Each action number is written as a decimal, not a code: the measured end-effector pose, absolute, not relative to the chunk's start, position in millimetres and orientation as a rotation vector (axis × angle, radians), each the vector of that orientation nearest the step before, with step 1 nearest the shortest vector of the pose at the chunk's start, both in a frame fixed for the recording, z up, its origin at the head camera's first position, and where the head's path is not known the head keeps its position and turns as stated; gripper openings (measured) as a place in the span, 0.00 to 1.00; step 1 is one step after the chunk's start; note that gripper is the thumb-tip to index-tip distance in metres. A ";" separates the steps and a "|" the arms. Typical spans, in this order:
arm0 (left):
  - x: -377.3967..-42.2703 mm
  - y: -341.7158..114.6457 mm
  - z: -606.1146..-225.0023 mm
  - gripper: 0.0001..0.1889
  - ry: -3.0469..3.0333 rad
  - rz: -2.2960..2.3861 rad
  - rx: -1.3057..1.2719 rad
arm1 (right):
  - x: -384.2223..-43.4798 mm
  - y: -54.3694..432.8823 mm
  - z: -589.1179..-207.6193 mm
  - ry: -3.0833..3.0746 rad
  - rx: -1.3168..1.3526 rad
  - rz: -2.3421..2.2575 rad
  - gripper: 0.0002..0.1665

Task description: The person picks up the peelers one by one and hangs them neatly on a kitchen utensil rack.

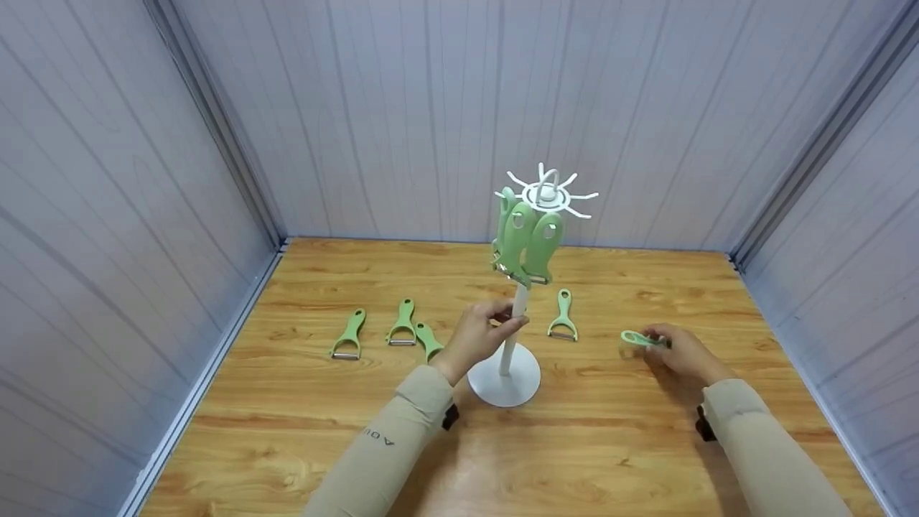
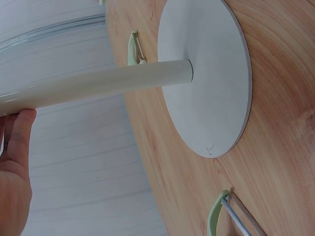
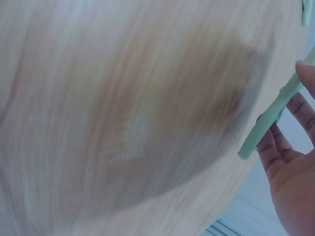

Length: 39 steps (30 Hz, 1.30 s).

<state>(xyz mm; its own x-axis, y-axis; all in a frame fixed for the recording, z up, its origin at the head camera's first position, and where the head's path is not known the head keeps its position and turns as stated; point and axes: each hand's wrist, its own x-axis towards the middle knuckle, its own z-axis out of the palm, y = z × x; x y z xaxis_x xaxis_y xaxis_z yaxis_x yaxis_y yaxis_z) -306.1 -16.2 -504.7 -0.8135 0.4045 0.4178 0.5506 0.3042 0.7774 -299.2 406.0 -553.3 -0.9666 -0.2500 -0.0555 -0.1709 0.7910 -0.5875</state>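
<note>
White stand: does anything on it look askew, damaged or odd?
The hung green peelers bunch on the near and left hooks of the white stand, leaving its right-hand hooks bare, so it looks lopsided. No damage shows; its apparent lean could be perspective.

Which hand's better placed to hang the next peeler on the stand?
Right, most likely: the right hand holds a green peeler, and bare hooks point toward its side. The left hand grips the pole, so it seems better suited to steadying.

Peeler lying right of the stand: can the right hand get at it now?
Probably yes: nothing visible blocks the right hand from that peeler, though the hand holds another peeler, so it may need to put that down first.
</note>
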 end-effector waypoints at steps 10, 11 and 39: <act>-305.4 -15.9 -504.0 0.13 -2.434 -1.525 -0.888 | -303.2 403.3 -544.8 2.804 -0.331 -1.051 0.24; -305.3 -15.9 -504.0 0.13 -2.432 -1.527 -0.888 | -303.2 402.3 -544.0 2.798 -0.323 -1.063 0.24; -304.4 -16.7 -504.1 0.14 -2.433 -1.540 -0.885 | -298.5 363.0 -518.9 2.847 -0.316 -1.378 0.21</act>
